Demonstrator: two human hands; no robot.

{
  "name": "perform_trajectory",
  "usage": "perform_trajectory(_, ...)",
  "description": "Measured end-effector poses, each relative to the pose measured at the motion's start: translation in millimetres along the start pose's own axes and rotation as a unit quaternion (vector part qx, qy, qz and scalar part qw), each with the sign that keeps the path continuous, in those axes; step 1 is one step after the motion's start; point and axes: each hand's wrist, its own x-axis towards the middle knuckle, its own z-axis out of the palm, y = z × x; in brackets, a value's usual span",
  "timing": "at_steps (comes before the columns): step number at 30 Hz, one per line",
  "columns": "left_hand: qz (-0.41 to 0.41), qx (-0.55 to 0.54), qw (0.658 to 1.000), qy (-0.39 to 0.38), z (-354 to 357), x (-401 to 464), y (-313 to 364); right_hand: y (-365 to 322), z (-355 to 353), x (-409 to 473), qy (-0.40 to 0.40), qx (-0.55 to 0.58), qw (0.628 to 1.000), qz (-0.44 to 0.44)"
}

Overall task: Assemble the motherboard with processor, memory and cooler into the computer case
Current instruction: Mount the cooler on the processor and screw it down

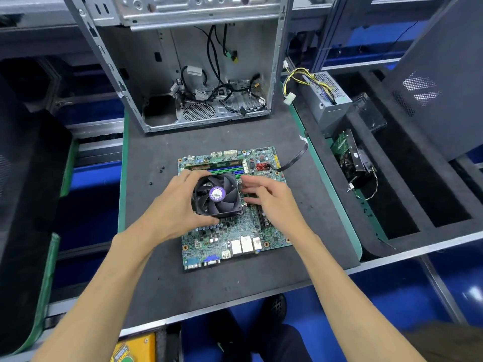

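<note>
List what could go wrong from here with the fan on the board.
The left hand grips the fan alone while the right hand is open beside it; it could tilt and seat crooked on the board. Loose screws on the mat might get knocked off. The black cable could snag.

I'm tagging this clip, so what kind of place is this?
Probably a computer assembly or repair workbench. An open computer case stands on a padded mat, a motherboard with a cooler fan lies before it, and a power supply sits in a foam tray at the right.
</note>
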Motion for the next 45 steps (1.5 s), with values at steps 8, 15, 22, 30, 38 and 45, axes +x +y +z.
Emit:
perform_trajectory(8, -0.023, 0.006, 1.0, -0.014, -4.2, -1.6, 2.4, -1.5, 1.4, 3.3, -0.003, -0.031, 0.999, 0.016)
perform_trajectory(15, -0.002, 0.146, 0.989, -0.017, -8.2, -1.4, 6.9, -10.5, -1.3, -7.0, -0.009, -0.081, 0.997, 0.009)
perform_trajectory(22, 0.06, 0.073, 0.991, 0.093, -25.8, 9.1, 50.9, -46.0, -31.0, -17.9, 0.052, -0.029, 0.996, -0.062)
perform_trajectory(30, 0.133, -0.072, 0.986, 0.073, -17.3, 32.8, 125.3, -72.8, -86.3, -37.4, 0.14, -0.073, 0.983, -0.095)
perform_trajectory(38, 0.121, -0.155, 0.98, 0.044, 14.7, 56.1, 175.5, -79.8, -156.0, -49.8, 0.215, -0.079, 0.97, -0.079)
perform_trajectory(45, 0.087, -0.185, 0.979, -0.003, 65.3, 81.6, 215.8, -53.3, -224.5, -43.7, 0.212, -0.101, 0.972, -0.028)
